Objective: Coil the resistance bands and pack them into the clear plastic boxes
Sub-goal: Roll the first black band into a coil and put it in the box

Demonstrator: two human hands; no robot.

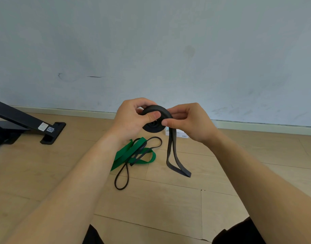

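Above the wooden floor (168,199), about midway toward its far edge at the wall, a wide black band (156,107) is held up in both hands, partly wound. The coil (152,129) is noted as a tight flat disc of matte rubber, its face turned toward the camera and a little downward. The left hand (131,117) is curled round the coil: the thumb is pressed across the near face and the fingers are wrapped over the rim behind. The right hand (189,122) is set just beside it, at the coil's right edge, with thumb and forefinger closed in a pinch on the band where it leaves the roll. The unwound tail (169,148) is seen as a doubled flat strap, long axis near vertical, hanging below and slightly right of the coil; whether its looped end touches the floor cannot be told. The loose length lies directly beneath the right fingers, so it is judged that the next wrap would be fed up by that nearer hand while the disc is turned in the left. Below the left wrist a green band (123,152), broad, flat and limp, is lain in folds, with a thin black band (121,188) looped across it, touching. A pale box (180,133), mostly hidden behind the tail, is glimpsed near the floor's far edge; its clarity cannot be confirmed. A black metal stand (24,118) is noted at the floor's left edge.
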